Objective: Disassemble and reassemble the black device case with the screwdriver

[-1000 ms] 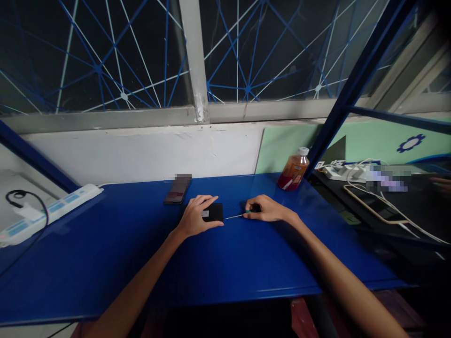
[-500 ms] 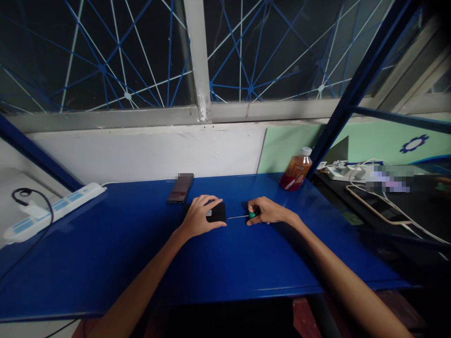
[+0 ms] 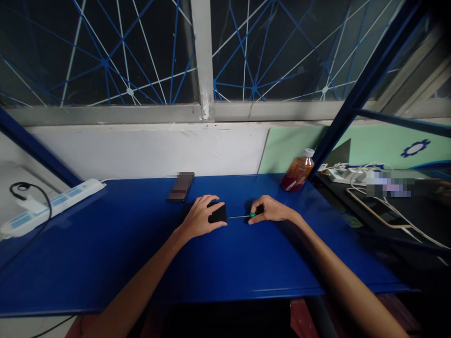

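Observation:
A flat black box (image 3: 218, 214) lies on the blue table (image 3: 225, 267). My left hand (image 3: 202, 216) spans it from the left, thumb along the near side and fingers over the top and far side, so much of it is hidden. In my right hand (image 3: 267, 209) a small screwdriver (image 3: 239, 217) with a green handle is pinched between thumb and fingertips. Its thin metal shaft points left and reaches the right end of the box; whether the tip enters it I cannot make out.
Behind my left hand lies a dark phone (image 3: 181, 187). A bottle of reddish drink (image 3: 298, 171) stands at the back right. At the left is a white power strip (image 3: 52, 209) with a black cable. Cables and a phone-like device (image 3: 378, 209) lie on a dark surface at the right.
The view has shifted slightly. The fingers of my right hand have changed their hold a little around the green handle. My left hand stays on the box.

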Tool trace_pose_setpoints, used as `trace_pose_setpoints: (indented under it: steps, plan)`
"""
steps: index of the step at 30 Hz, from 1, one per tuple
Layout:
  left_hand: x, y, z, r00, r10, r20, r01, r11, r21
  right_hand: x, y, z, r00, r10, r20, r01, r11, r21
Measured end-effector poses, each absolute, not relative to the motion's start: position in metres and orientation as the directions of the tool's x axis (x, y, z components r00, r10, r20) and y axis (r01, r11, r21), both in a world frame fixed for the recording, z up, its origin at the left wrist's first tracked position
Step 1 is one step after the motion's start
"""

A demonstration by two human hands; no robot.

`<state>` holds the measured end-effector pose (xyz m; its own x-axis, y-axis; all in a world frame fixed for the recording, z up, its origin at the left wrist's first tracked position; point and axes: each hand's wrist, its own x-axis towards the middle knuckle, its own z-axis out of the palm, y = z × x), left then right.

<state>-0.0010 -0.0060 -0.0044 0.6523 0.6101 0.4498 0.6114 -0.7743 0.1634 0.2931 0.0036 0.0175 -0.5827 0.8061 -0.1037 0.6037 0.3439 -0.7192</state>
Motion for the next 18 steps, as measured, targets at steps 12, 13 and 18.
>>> trace_pose_setpoints:
  steps: [12,13,18]
  plan:
    - [-0.0013,-0.0051,-0.0055,0.661,0.605,0.445,0.612,-0.777,0.148,0.2864,-0.0005,0.0104,-0.558,0.796,-0.232,0.552,0.148,-0.82]
    - [-0.0013,-0.0048,-0.0059,0.661,0.603,0.447,0.611,-0.778,0.145,0.2862,-0.0012,0.0106,-0.553,0.802,-0.226,0.555,0.153,-0.817]
    - [-0.0007,-0.0043,-0.0065,0.663,0.609,0.436,0.617,-0.774,0.142,0.2863,-0.0053,0.0102,-0.513,0.833,-0.207,0.576,0.154,-0.803]
